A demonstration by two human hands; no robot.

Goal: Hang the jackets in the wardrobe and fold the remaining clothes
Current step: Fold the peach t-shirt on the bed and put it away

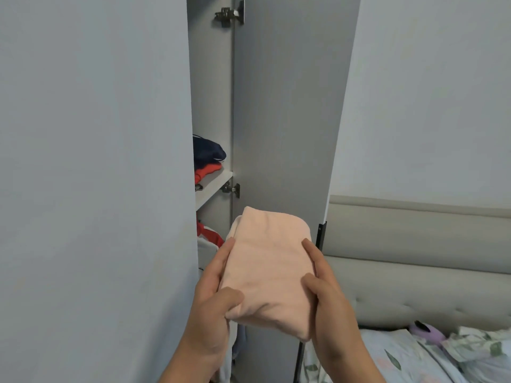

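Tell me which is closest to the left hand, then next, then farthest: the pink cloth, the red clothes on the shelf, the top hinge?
1. Pink cloth: held in the left hand.
2. Red clothes: on the shelf, above the hand.
3. Top hinge: high up at the door's top.

**Bedside surroundings**

A pale beige padded headboard (414, 261), buttoned along its lower part, is seen against a plain light grey wall (431, 92) at the right. Below it, bedding printed with green leaves on white (392, 357) is spread across the lower right corner, and a crumpled bundle of the same leafy fabric (481, 346) is heaped at the far right. A small lilac soft object with a dark mark (425, 328) is lodged just beside the headboard's lower edge, touching the bedding.
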